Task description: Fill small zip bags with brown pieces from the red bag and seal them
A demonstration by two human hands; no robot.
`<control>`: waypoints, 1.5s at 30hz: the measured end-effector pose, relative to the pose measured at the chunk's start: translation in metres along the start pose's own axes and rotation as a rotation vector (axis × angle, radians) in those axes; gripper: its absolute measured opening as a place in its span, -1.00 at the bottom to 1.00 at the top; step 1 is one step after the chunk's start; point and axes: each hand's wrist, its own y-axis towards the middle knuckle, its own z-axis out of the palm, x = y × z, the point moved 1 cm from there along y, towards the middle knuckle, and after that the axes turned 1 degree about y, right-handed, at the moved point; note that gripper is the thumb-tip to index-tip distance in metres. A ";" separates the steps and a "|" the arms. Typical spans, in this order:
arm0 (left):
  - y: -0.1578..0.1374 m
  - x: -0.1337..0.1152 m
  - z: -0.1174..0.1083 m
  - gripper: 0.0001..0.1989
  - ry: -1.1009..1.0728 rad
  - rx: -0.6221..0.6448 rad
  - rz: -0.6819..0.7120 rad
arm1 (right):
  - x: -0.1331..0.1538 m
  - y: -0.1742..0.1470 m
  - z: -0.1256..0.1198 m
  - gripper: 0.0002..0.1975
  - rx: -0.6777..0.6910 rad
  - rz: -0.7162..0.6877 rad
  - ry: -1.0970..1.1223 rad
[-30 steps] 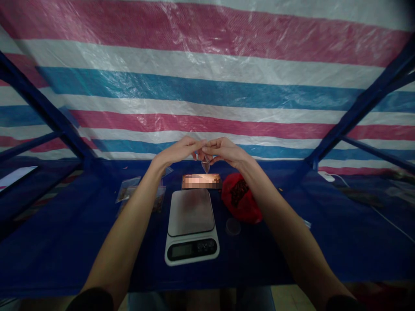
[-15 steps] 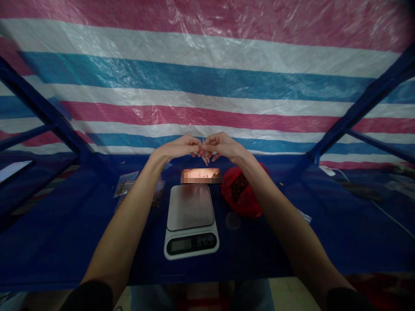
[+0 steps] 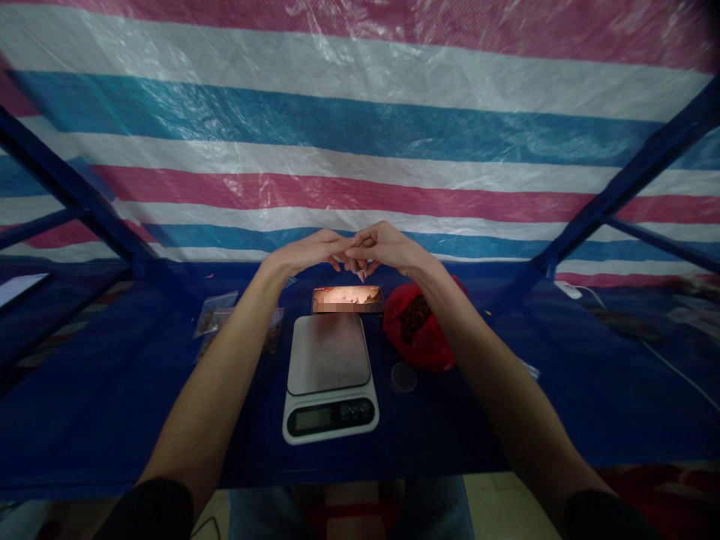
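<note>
1. While my hands meet over the far part of the blue table (image 3: 439, 435), a small clear bag (image 3: 361, 276) is right there between them, raised above the lit phone (image 3: 347, 298).
2. Right hand (image 3: 385, 247): fingers bent in, thumb and forefinger nearly closed, bag pinched at its top. Left hand (image 3: 318, 251): half curled, fingertips up against the right's; overlap hides them, so I can't tell how firmly it grips.
3. Room check: phone close below, striped sheet (image 3: 360, 135) rising just past the table's back edge, bare blue tabletop running wide outside both forearms, front edge near my knees.
4. Bag's tip points down, long axis near upright with a slight slant; its upper part is lost behind my fingers.
5. Containers now! That tiny bag's contents are too small to make out. Red bag (image 3: 416, 330), right of the scale (image 3: 329, 375) and partly under my right forearm, gapes open, dark brown pieces inside.
6. Over left, clear packets (image 3: 217, 315) of brown bits, partly behind my left forearm.
7. Just right of the scale, a round clear piece (image 3: 403, 377), lid or shallow cup, can't tell.
</note>
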 end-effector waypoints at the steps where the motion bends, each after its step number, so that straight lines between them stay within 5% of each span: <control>1: 0.000 0.001 0.000 -0.57 -0.022 0.002 0.008 | 0.000 -0.001 -0.001 -0.67 -0.006 -0.002 0.012; 12: -0.002 0.001 -0.001 -0.80 -0.082 -0.054 0.044 | 0.007 -0.005 -0.007 -0.71 -0.008 0.020 0.072; 17: -0.001 -0.003 -0.002 -0.81 0.176 -0.087 -0.002 | 0.000 0.002 -0.003 -0.88 -0.189 0.096 -0.254; 24: -0.005 -0.013 -0.003 -0.71 0.440 -0.203 -0.115 | -0.009 0.012 -0.003 -0.72 -0.472 0.092 -0.586; 31: -0.017 -0.027 -0.017 -0.74 0.272 -0.326 0.027 | -0.015 0.009 0.000 -0.72 -0.424 0.114 -0.116; 34: -0.024 -0.032 -0.024 -0.74 0.150 -0.478 0.105 | -0.017 0.009 0.012 -0.48 -0.202 0.277 0.300; 37: -0.026 -0.039 -0.023 -0.73 0.058 -0.595 0.164 | -0.010 0.013 0.028 -0.47 -0.011 0.357 0.792; 41: -0.035 -0.067 -0.015 -0.67 0.060 -0.594 0.231 | 0.010 0.014 0.031 -0.62 -0.122 0.219 0.870; 45: -0.061 -0.083 0.001 -0.52 0.112 -0.655 0.289 | 0.020 -0.011 0.004 -0.63 -0.270 0.099 0.829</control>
